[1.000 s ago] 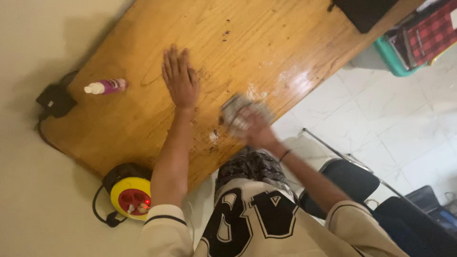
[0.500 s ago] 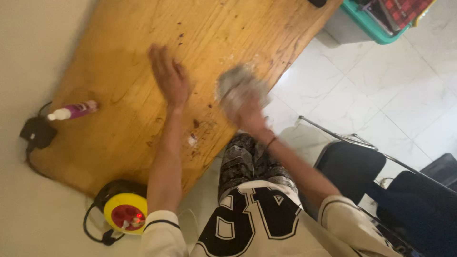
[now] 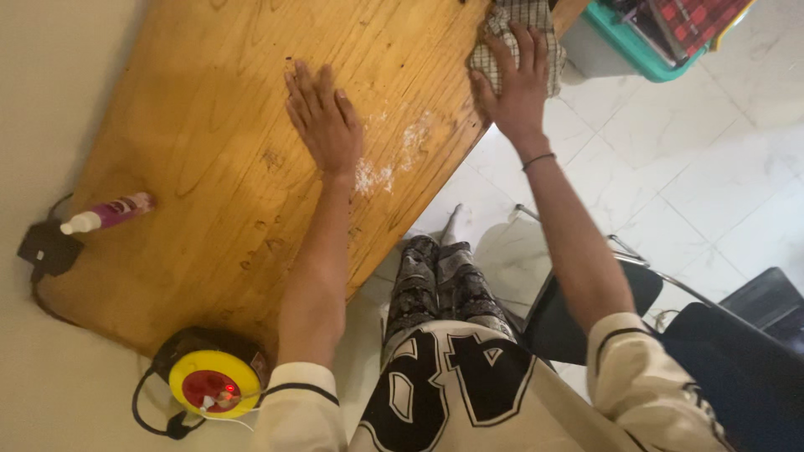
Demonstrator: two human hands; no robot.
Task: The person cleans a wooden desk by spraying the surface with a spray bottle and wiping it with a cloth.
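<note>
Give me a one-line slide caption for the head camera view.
Left hand flat on the wooden table, right hand pressing a checked cloth near white residue.
</note>
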